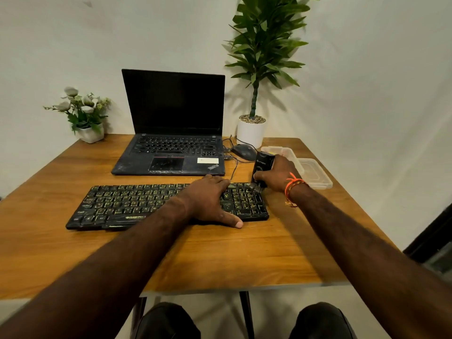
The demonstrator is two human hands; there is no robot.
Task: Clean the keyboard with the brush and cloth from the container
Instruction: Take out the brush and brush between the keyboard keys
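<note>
A dusty black keyboard (127,204) with yellow-lit keys lies across the wooden table. My left hand (210,199) rests flat on its right half, fingers stretched out and thumb at the front edge. My right hand (276,176) grips a black brush tool (263,165) held upright, its lower end touching the keyboard's far right corner. Behind that hand stands a clear plastic container (281,150) with something yellow inside; its lid (315,173) lies beside it to the right. No cloth is visible.
An open black laptop (171,143) sits behind the keyboard. A wired mouse (244,151) and its cable lie to its right. A white-potted tall plant (252,130) and a small flower pot (89,133) stand at the back. The table edge (220,288) is near my knees.
</note>
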